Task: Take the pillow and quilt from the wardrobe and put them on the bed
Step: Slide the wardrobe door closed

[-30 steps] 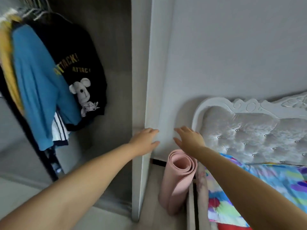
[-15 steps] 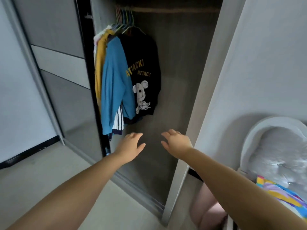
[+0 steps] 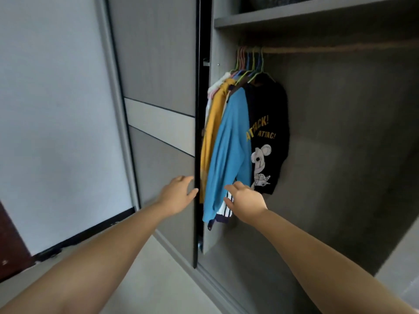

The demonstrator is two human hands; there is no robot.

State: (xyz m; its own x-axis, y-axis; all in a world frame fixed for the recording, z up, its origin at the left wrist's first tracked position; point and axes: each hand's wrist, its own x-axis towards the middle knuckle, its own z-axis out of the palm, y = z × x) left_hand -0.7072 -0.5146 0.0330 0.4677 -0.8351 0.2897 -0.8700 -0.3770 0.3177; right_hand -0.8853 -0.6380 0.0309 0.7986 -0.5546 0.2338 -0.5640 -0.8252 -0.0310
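Note:
I face the open grey wardrobe (image 3: 340, 143). Its sliding door (image 3: 158, 64) stands pushed to the left, with a black edge. My left hand (image 3: 176, 196) reaches out with relaxed fingers at that door edge and holds nothing. My right hand (image 3: 246, 200) is stretched forward, fingers spread, just in front of the hanging clothes and also empty. No pillow or quilt can be made out; something dark (image 3: 272, 1) lies on the top shelf (image 3: 306, 12), mostly cut off by the frame.
Several shirts hang on a rail: a yellow one (image 3: 213, 123), a blue one (image 3: 229, 150) and a black one with a mouse print (image 3: 269, 137). A white wall (image 3: 56, 109) is at the left, pale floor (image 3: 158, 279) below, and a dark red panel (image 3: 11, 245) at the far left.
My view has swung left from the bed and pink mat to the wardrobe and upward to the shelf. Both hands stay outstretched and empty, now near the door edge and clothes.

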